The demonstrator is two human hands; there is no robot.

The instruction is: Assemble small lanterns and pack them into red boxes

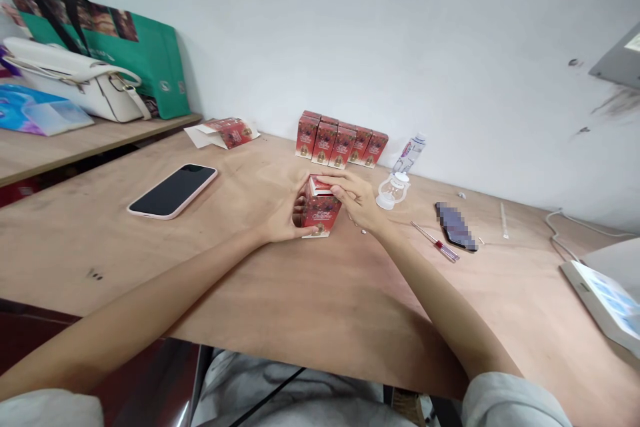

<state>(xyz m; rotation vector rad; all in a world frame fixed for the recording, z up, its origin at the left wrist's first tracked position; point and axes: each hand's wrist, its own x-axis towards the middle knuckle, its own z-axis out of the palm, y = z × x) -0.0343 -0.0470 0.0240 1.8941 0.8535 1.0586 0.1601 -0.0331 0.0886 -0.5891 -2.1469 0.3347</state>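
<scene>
Both my sleeves (515, 400) are cut off by the bottom of the view. Past the bench's (310, 307) near edge, around its middle, the red box (323, 211) is upright, its long axis vertical and its printed front facing me. My left hand (286, 217) is curved round its left side, gripping it, thumb low on the front; the other fingertips are partly hidden. My right hand (357, 197) is half open, fingers laid over the white-edged top; I can't tell whether they pinch the flap. Well to the right lies a thin tool (437, 242), then a dark phone (456, 227) with a blurred-out screen. A pink-edged phone (174, 191) lies to the left. Farther on are a clear plastic piece (393, 191), a bottle (410, 153) and, near the far edge, more red boxes (342, 145), the rear ones mostly hidden. Folded printed card (233, 133) lies near the far left corner.
</scene>
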